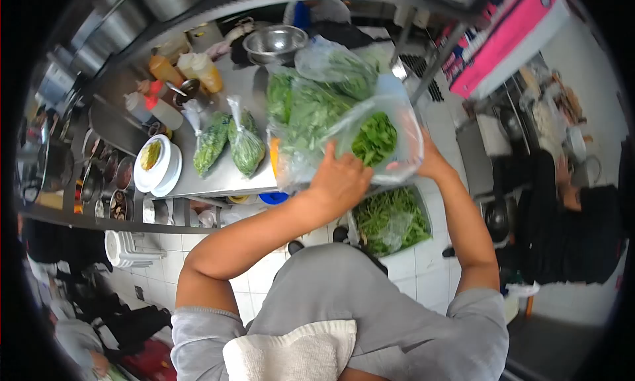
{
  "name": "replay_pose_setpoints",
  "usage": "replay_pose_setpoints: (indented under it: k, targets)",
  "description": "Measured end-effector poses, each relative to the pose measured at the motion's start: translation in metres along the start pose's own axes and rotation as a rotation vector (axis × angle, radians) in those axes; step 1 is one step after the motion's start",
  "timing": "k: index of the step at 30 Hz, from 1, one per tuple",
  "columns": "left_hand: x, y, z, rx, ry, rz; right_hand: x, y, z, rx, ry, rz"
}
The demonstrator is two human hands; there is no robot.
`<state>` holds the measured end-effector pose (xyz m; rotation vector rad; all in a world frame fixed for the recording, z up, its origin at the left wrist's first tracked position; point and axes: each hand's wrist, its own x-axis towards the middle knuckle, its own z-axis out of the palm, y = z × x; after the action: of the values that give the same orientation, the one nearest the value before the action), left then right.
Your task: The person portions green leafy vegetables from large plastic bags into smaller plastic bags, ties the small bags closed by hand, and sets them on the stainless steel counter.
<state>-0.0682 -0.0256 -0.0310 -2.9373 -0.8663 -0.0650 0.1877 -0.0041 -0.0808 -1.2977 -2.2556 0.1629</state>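
A clear plastic bag (408, 157) with leafy greens (375, 139) inside hangs at the counter's front edge, its mouth facing me. My left hand (340, 181) pinches the near left side of the bag's rim. On the opposite side, my right hand (430, 157) grips the bag's right edge; its fingers are partly hidden behind the plastic. Just behind lie more bags of greens (314, 113) on the steel counter. Two knotted bags of chopped greens (246, 143) rest to the left of my left hand.
White plates (157, 164) and several squeeze bottles (206, 70) stand at the left of the counter. A metal bowl (274, 45) sits at the back. Below, a crate of greens (391, 222) is on the floor by my feet. Another person (569, 215) is at the right.
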Motion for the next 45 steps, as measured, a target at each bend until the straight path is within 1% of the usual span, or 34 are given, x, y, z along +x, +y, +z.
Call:
replay_pose_setpoints:
  k: [1,3,5,7,8,9,11,12,13,15,16,17,19,21,22,23,24,25,26,27,28,29,30,32,33,34,35,36,37,39,41,42,44,45]
  targets:
    - [0.002,-0.003,-0.007,0.019,0.016,-0.032,0.016,-0.003,0.000,-0.002,0.005,-0.040]
    - [0.004,-0.008,-0.025,-0.070,0.341,0.044,0.042,-0.012,0.003,0.159,-0.079,0.010]
    - [0.004,-0.016,-0.037,-0.086,0.399,0.050,0.052,-0.009,0.019,0.107,-0.061,-0.027]
    - [0.001,-0.024,-0.040,-0.130,0.651,0.090,0.060,-0.006,0.034,0.447,-0.166,0.247]
    - [-0.006,-0.028,-0.038,-0.184,0.721,0.013,0.058,-0.002,0.043,0.323,-0.045,0.122]
    - [-0.014,-0.030,-0.032,-0.170,0.725,0.008,0.055,0.013,0.055,0.263,-0.087,0.162]
    - [-0.031,-0.031,-0.003,-0.664,0.874,-0.358,0.051,0.025,0.061,0.202,-0.121,0.203]
    - [-0.037,-0.035,0.027,-0.763,0.722,-0.427,0.051,0.024,0.060,0.298,-0.105,0.308]
    - [-0.036,-0.032,0.046,-0.760,0.722,-0.422,0.050,0.023,0.059,0.392,-0.092,0.414]
    - [-0.026,-0.019,0.078,-0.866,0.548,-0.510,0.048,0.019,0.060,0.444,-0.013,0.394]
    - [-0.019,-0.019,0.090,-0.782,0.516,-0.460,0.047,0.017,0.060,0.496,0.071,0.370]
    - [-0.011,-0.018,0.093,-0.781,0.520,-0.459,0.047,0.012,0.057,0.494,0.072,0.367]
    - [0.010,-0.018,0.099,-0.701,0.414,-0.569,0.046,0.003,0.051,0.627,0.005,0.589]
    - [0.030,-0.021,0.116,-0.604,0.472,-0.548,0.029,0.020,0.073,0.315,0.222,0.253]
    - [0.036,-0.023,0.120,-0.562,0.536,-0.551,0.023,0.030,0.085,0.339,0.286,0.298]
    - [0.039,-0.023,0.114,-0.501,0.432,-0.511,0.016,0.031,0.086,0.481,0.267,0.437]
    - [0.043,-0.026,0.106,-0.426,0.334,-0.494,0.009,0.043,0.101,0.751,0.328,0.682]
    - [0.051,-0.021,0.105,-0.219,0.473,-0.516,-0.004,0.073,0.122,0.744,0.338,0.579]
    - [0.065,-0.020,0.118,-0.209,0.609,-0.470,-0.020,0.108,0.153,0.689,0.448,0.525]
    - [0.074,-0.015,0.108,-0.145,0.405,-0.457,-0.014,0.099,0.144,0.426,0.526,0.482]
    - [0.080,-0.012,0.108,-0.157,0.510,-0.440,0.007,0.040,0.101,0.617,0.547,0.664]
    - [0.087,-0.009,0.112,-0.181,0.609,-0.402,0.010,0.044,0.103,0.496,0.577,0.558]
    - [0.097,-0.012,0.119,-0.163,0.618,-0.422,0.008,0.050,0.105,0.366,0.619,0.464]
    - [0.110,-0.010,0.126,-0.086,0.821,-0.366,0.015,0.050,0.108,0.344,0.659,0.430]
    - [0.112,-0.007,0.132,-0.084,0.824,-0.369,0.016,0.048,0.109,0.318,0.702,0.407]
    - [0.113,-0.006,0.132,-0.203,0.698,-0.387,0.020,0.044,0.110,0.320,0.702,0.398]
    - [0.113,-0.005,0.134,-0.323,0.569,-0.404,0.021,0.036,0.110,0.275,0.531,0.678]
    - [0.111,-0.005,0.138,-0.319,0.575,-0.412,0.025,0.030,0.112,0.223,0.348,0.949]
    - [0.108,-0.004,0.144,-0.279,0.650,-0.372,0.030,0.023,0.115,0.225,0.344,0.938]
    - [0.100,-0.003,0.151,-0.254,0.705,-0.335,0.026,0.013,0.124,0.297,0.570,0.719]
    - [0.096,0.000,0.146,-0.309,0.591,-0.402,0.021,0.031,0.140,0.208,0.559,0.751]
    - [0.096,0.004,0.143,-0.243,0.580,-0.431,0.012,0.043,0.147,0.114,0.553,0.774]
    - [0.101,0.004,0.146,-0.167,0.603,-0.450,0.007,0.051,0.148,0.274,0.571,0.772]
    - [0.105,0.005,0.153,-0.162,0.636,-0.442,0.005,0.055,0.154,0.313,0.644,0.776]
